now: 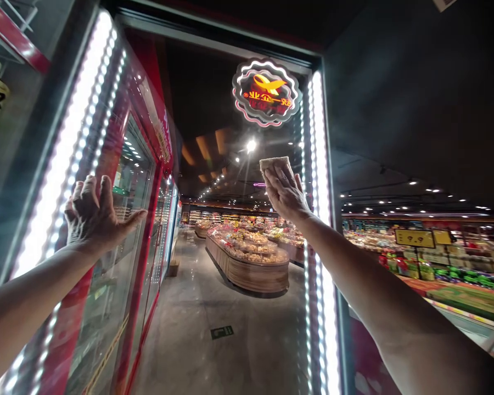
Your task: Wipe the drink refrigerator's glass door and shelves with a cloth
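Observation:
My right hand (286, 192) is raised at arm's length and presses a small pale cloth (274, 163) flat against a glass pane framed by lit LED strips (321, 181). Its fingers lie over the cloth, holding it to the glass. My left hand (94, 214) is open, fingers spread, with the palm resting on the lit left edge of the glass door frame (72, 142). A round neon sign (267, 93) with red and yellow lettering glows on the glass above the cloth.
Beyond the glass lies a shop floor with an oval wooden display island (251, 263) piled with goods. Red-framed cooler doors (135, 219) run along the left. Produce stands with yellow price boards (415, 238) fill the right. Grey floor (230, 340) stretches ahead.

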Action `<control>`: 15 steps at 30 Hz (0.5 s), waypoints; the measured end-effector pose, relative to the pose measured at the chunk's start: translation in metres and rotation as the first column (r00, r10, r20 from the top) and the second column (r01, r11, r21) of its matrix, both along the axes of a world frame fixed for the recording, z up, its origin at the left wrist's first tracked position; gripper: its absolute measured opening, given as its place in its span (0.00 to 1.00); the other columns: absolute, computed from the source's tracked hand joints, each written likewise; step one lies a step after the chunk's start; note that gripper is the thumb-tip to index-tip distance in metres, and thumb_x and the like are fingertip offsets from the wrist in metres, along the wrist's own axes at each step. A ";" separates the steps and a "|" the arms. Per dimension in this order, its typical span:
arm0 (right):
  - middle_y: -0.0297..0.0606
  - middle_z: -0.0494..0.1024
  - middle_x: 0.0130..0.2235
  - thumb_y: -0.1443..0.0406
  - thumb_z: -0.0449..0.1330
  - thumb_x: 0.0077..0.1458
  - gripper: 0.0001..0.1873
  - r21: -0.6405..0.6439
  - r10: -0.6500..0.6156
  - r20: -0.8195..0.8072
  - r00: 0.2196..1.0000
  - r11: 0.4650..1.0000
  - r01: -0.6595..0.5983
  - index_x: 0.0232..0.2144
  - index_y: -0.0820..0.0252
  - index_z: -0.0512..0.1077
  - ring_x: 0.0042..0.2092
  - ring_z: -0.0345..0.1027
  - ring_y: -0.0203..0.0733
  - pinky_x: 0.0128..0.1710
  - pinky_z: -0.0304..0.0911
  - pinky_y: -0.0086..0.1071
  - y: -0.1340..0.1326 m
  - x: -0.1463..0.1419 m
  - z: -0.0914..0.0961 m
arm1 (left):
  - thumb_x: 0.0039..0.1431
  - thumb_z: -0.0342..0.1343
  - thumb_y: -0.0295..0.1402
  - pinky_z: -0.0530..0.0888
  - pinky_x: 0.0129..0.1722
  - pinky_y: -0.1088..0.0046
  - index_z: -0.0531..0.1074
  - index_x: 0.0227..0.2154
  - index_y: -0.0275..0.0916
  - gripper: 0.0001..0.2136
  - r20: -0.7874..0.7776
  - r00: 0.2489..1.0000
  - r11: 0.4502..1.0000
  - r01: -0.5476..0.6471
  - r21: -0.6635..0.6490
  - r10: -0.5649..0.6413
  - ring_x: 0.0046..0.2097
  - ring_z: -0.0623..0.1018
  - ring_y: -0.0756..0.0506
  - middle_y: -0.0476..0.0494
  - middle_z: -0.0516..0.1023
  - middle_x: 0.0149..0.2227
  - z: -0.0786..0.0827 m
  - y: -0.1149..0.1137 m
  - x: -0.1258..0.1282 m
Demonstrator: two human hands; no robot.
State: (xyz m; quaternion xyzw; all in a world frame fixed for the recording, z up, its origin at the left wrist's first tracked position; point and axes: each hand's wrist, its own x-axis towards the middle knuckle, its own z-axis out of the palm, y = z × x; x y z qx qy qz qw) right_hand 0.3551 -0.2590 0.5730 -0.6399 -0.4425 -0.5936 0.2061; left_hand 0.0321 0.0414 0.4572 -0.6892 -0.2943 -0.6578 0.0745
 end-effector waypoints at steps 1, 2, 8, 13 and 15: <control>0.24 0.49 0.75 0.56 0.42 0.71 0.30 0.019 -0.002 -0.016 1.000 1.000 0.002 0.73 0.41 0.52 0.77 0.36 0.49 0.75 0.38 0.60 -0.003 0.003 0.002 | 0.59 0.41 0.65 0.46 0.71 0.37 0.33 0.74 0.48 0.47 0.007 1.000 1.000 0.003 0.003 -0.003 0.76 0.41 0.29 0.39 0.37 0.77 -0.001 -0.002 0.000; 0.25 0.49 0.75 0.56 0.42 0.71 0.30 0.051 -0.002 -0.045 0.999 0.999 0.005 0.73 0.42 0.52 0.77 0.37 0.50 0.75 0.38 0.61 -0.006 0.007 0.004 | 0.58 0.41 0.65 0.46 0.70 0.36 0.34 0.74 0.48 0.48 0.016 1.000 1.000 0.002 0.003 -0.003 0.75 0.42 0.28 0.38 0.38 0.77 -0.001 -0.003 0.001; 0.31 0.43 0.77 0.55 0.44 0.71 0.32 0.110 -0.018 -0.114 0.993 0.994 0.031 0.74 0.50 0.53 0.77 0.33 0.52 0.75 0.41 0.59 -0.011 0.022 0.000 | 0.57 0.43 0.64 0.46 0.69 0.34 0.39 0.74 0.45 0.48 0.070 0.998 1.000 0.001 0.025 -0.003 0.74 0.47 0.25 0.34 0.42 0.76 -0.005 -0.018 0.002; 0.34 0.49 0.76 0.57 0.42 0.72 0.31 0.101 -0.088 -0.053 0.995 0.991 0.092 0.74 0.48 0.52 0.76 0.39 0.51 0.73 0.41 0.63 -0.014 0.041 0.001 | 0.58 0.45 0.63 0.45 0.68 0.34 0.40 0.74 0.53 0.45 0.077 0.997 1.000 0.016 0.025 -0.018 0.74 0.46 0.27 0.41 0.47 0.75 -0.008 -0.017 0.004; 0.37 0.50 0.76 0.56 0.41 0.72 0.31 0.132 -0.080 -0.073 0.994 0.987 0.090 0.74 0.50 0.51 0.76 0.39 0.53 0.72 0.42 0.66 -0.016 0.050 0.005 | 0.57 0.46 0.63 0.44 0.69 0.34 0.42 0.74 0.54 0.44 0.099 0.994 0.998 0.034 0.061 -0.040 0.74 0.46 0.27 0.41 0.46 0.76 -0.009 -0.010 0.006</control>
